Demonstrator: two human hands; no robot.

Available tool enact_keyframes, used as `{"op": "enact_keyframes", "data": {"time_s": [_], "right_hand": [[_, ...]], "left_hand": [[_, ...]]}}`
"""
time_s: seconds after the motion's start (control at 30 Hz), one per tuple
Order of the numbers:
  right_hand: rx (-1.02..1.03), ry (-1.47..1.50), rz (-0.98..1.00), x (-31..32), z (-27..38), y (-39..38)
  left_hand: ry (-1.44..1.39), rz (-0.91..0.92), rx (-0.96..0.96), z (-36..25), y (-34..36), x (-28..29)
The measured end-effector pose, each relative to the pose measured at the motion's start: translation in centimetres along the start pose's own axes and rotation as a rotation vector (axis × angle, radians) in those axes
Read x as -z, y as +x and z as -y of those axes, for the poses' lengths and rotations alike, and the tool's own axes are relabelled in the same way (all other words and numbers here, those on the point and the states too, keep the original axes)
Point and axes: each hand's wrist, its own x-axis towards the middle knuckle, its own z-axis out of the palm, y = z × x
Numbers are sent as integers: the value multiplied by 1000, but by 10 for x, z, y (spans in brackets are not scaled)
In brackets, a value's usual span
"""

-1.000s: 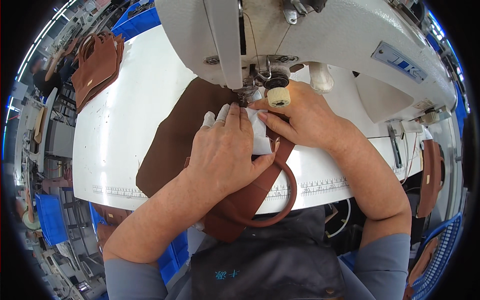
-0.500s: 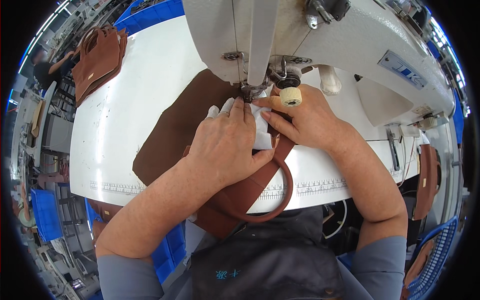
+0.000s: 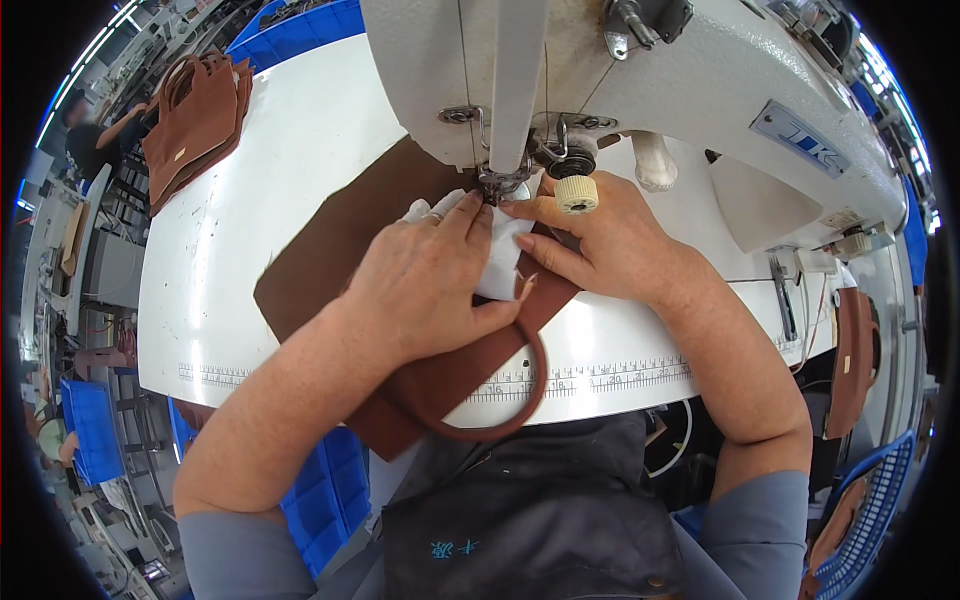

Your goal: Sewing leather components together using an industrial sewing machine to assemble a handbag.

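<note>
A brown bag piece [image 3: 330, 235] with a rounded handle [image 3: 537, 385] lies under the sewing machine's presser foot [image 3: 495, 187], its handle end turned toward me. White fabric [image 3: 503, 258] is bunched over it, close to the needle. My left hand [image 3: 415, 275] holds this fabric down from the left, index and middle fingertips beside the foot, thumb on a brown edge. White material covers its other fingertips. From the right, my right hand [image 3: 605, 235] grips the fabric between forefinger and thumb. A tension dial [image 3: 576, 194] hangs in front of part of this hand.
Stacked brown bags [image 3: 195, 125] lie at the table's far left. Behind them stands a blue bin [image 3: 300, 30]. The machine arm [image 3: 740, 90] spans the upper right. Tweezers [image 3: 783, 297] rest at the right edge. A measuring scale [image 3: 640, 378] runs along the front edge.
The bag piece and its handle have shifted left, and the handle has swung slightly. My left hand moved left with them. My right hand stays near the needle.
</note>
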Motion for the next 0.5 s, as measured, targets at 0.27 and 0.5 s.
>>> {"op": "enact_keyframes", "data": {"time_s": [0.27,0.5], "right_hand": [[33,45,40,2,15,3],[128,6,-21,0,11,2]], "left_hand": [[69,158,-365,55,11,41],[-87,182,-171,29,-4,28]]}}
